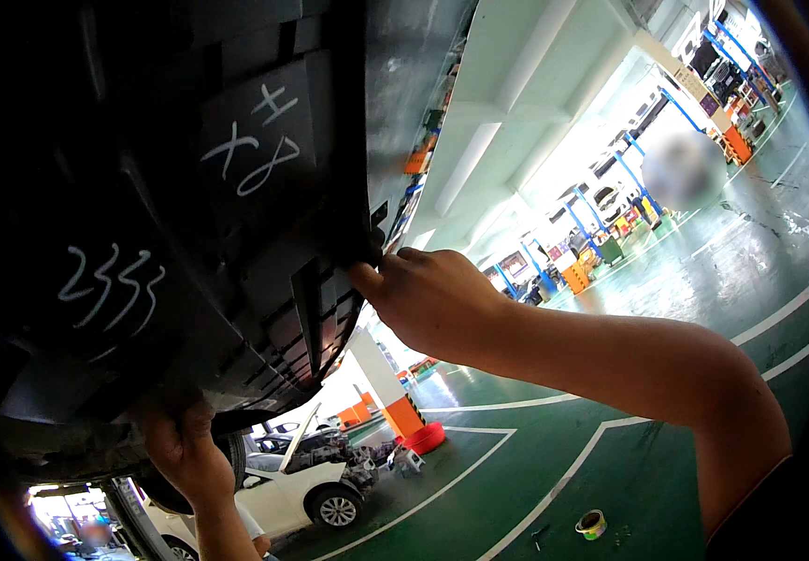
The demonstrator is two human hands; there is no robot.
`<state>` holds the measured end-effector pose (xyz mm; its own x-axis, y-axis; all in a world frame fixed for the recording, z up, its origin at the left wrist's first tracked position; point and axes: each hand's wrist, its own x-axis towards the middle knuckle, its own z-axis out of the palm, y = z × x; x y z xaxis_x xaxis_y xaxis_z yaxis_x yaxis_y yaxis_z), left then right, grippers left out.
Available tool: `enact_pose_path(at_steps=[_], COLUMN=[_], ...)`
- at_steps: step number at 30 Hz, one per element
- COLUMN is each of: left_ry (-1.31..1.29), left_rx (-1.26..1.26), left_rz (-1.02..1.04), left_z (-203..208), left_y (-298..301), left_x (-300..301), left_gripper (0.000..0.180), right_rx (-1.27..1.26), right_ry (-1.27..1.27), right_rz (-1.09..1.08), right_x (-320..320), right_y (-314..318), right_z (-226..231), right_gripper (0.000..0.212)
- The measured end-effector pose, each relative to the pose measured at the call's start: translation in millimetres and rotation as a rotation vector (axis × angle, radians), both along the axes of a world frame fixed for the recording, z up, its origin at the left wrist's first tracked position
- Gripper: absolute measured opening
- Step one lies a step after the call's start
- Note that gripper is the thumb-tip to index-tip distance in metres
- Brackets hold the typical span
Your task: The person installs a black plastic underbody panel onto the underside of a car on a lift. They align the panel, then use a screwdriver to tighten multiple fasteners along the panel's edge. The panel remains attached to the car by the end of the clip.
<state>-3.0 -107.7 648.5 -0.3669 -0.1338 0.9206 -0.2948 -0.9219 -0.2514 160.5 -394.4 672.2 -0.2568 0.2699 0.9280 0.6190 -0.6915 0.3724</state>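
Observation:
A large black plastic underbody panel [264, 224] with white hand-drawn marks hangs overhead on the underside of a raised car. My right hand [432, 297] reaches in from the right and is closed at the panel's outer edge; its fingertips are partly lost in the dark plastic. Lower on the left, my left hand [185, 449] reaches up to the panel's near edge, fingers bent around it. Shadow hides the tips of those fingers. Beside the right fingers, a small dark tab [379, 220] stands out from the edge, against the car's shiny side [404, 122].
A white car [283, 496] with its front end stripped stands below. Behind it are an orange-and-white pillar [395, 402] and a red round object [426, 438]. A small round tin [591, 525] lies on the green floor [460, 496]. Blue lift posts [638, 178] line the far side.

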Motion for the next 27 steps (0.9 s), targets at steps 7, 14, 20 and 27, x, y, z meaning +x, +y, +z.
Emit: enact_pose_path(at_steps=[7,14,20,27], left_ry=[0.025,-0.047,0.118,0.055], left_rx=[-0.083,-0.083,-0.025,-0.061], left_rz=[-0.162,-0.048,0.019,0.129], left_z=[-9,11,21,5], left_y=[26,32,24,39], left_x=[-3,-14,-24,3], left_gripper=[0.029,0.041,0.054,0.047], right_rx=[-0.012,-0.035,-0.001,0.008], right_ry=[-0.053,-0.033,-0.059,-0.126], right_rz=[0.026,0.108,-0.014,-0.05], right_x=[-1,-7,-23,-18], right_y=[15,13,18,19], right_z=[-1,-1,3,6], right_gripper=[0.032,0.027,0.026,0.031])
